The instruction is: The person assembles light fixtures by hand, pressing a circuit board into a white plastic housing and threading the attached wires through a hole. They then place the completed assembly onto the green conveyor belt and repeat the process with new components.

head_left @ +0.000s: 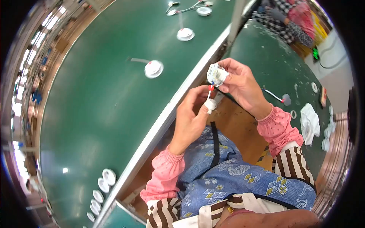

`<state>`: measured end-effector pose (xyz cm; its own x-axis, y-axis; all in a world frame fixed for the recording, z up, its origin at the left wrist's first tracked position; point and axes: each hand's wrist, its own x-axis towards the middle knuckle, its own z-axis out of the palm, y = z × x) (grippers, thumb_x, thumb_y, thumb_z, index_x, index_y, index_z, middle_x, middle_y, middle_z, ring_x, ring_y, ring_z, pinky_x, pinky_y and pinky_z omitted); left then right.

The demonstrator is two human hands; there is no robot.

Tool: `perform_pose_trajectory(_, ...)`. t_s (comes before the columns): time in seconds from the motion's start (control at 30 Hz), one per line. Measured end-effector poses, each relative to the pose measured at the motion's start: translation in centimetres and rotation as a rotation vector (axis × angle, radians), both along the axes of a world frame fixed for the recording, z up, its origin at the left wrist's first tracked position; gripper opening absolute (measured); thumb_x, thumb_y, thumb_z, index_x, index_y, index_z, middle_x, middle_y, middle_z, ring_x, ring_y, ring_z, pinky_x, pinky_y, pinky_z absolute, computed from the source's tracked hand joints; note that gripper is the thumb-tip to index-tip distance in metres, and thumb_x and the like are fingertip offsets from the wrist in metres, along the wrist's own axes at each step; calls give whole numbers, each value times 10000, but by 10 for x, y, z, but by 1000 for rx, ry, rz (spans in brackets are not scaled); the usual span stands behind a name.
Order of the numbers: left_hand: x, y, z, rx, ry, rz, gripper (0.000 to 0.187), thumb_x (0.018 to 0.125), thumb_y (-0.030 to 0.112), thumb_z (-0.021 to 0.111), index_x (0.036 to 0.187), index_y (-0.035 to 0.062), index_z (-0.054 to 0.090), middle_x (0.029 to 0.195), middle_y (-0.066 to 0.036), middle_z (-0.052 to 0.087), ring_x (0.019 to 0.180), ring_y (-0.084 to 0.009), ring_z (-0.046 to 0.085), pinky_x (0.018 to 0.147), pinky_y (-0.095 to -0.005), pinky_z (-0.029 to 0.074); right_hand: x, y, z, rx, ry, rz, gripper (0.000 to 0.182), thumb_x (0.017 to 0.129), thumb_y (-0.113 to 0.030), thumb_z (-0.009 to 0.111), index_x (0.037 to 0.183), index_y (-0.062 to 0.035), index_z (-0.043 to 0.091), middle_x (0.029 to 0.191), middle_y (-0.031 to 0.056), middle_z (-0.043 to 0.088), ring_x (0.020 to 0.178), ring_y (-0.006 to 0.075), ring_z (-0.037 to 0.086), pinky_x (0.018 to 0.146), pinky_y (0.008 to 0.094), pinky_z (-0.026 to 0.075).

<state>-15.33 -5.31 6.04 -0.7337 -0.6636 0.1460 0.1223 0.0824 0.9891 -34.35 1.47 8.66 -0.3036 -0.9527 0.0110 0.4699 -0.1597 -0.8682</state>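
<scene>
My right hand (243, 85) pinches a small white round part (216, 75) with printed marks, near the middle of the view. From its lower edge a short white cable (210, 94) with a red piece (211, 87) runs down to my left hand (191, 117). My left thumb has a white covering (210, 105), and the fingers of that hand are closed around the cable. Both hands are close together, raised over the gap beside the metal edge of the green table.
White round parts with cables (154, 69) (185, 34) lie on the green table (114, 95). Several white rings (109, 176) line its near edge. On the right worktop are a white cloth (310, 123) and a grey disc with cable (286, 99). A co-worker (291, 22) is at the upper right.
</scene>
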Motion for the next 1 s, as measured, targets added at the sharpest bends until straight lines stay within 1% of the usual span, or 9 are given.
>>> perform_pose_trajectory(0.07, 12, 6, -20, 209, 152, -18, 296, 1044, 216, 606, 1247, 1, 617, 989, -60, 681, 826, -93, 620, 677, -229, 480, 26, -6, -6, 49, -16, 36, 229, 959, -26, 628, 1178, 34, 592, 1060, 96, 673, 825, 103, 631, 634, 226, 502)
perform_pose_trajectory(0.17, 46, 5, -15, 310, -36, -9, 257, 1060, 196, 571, 1227, 11, 637, 834, 14, 640, 722, -31, 565, 623, -198, 446, 39, -10, -11, 160, 102, 174, 219, 952, -40, 646, 1151, 44, 612, 1015, 90, 684, 742, 82, 622, 570, 204, 492)
perform_pose_trajectory(0.27, 65, 9, -17, 259, -19, 26, 249, 1064, 196, 561, 1200, 9, 652, 774, 37, 606, 679, -17, 512, 567, -188, 388, 44, -9, -6, 200, 152, 342, 204, 948, -107, 692, 1083, 27, 617, 939, 70, 681, 669, 54, 603, 508, 186, 460)
perform_pose_trajectory(0.43, 83, 14, -19, 195, -29, -51, 270, 1070, 222, 556, 1203, 9, 655, 836, 23, 608, 722, -52, 536, 648, -209, 430, 48, -6, -12, 239, 205, 414, 200, 934, -121, 717, 1036, 27, 629, 870, 65, 683, 616, 54, 605, 468, 179, 441)
perform_pose_trajectory(0.53, 87, 17, -22, 192, 27, -71, 256, 1057, 208, 576, 1197, 9, 658, 833, 10, 648, 682, -49, 526, 572, -216, 403, 53, -5, -11, 267, 147, 453, 198, 928, -125, 724, 1021, 20, 627, 857, 61, 677, 604, 48, 589, 461, 171, 426)
perform_pose_trajectory(0.63, 90, 20, -18, -167, -126, 97, 193, 962, 64, 627, 1142, 5, 667, 818, -34, 618, 671, -112, 573, 607, -274, 464, 56, -3, -14, 289, -22, 526, 193, 927, -134, 726, 1005, 13, 627, 849, 54, 671, 607, 47, 574, 456, 168, 402)
perform_pose_trajectory(0.77, 81, 31, -18, -909, -337, 398, 316, 750, -56, 630, 1057, 8, 663, 785, -88, 556, 667, -260, 624, 582, -367, 486, 68, 4, -18, 376, -184, 532, 183, 931, -138, 719, 996, 6, 625, 851, 49, 664, 604, 54, 557, 446, 173, 374)
perform_pose_trajectory(0.83, 76, 36, -22, -993, -398, 457, 329, 749, -53, 640, 1072, 6, 662, 792, -90, 564, 671, -247, 623, 587, -366, 487, 68, 5, -30, 344, -263, 530, 130, 938, -78, 655, 1007, 30, 631, 860, 94, 674, 577, 85, 579, 450, 181, 395)
perform_pose_trajectory(1.0, 76, 40, -26, -950, -355, 421, 336, 782, -40, 661, 1116, -1, 655, 805, -95, 577, 700, -257, 629, 622, -358, 503, 66, 11, -36, 318, -348, 560, 161, 932, -115, 708, 1009, 5, 633, 853, 74, 677, 596, 79, 587, 463, 173, 410)
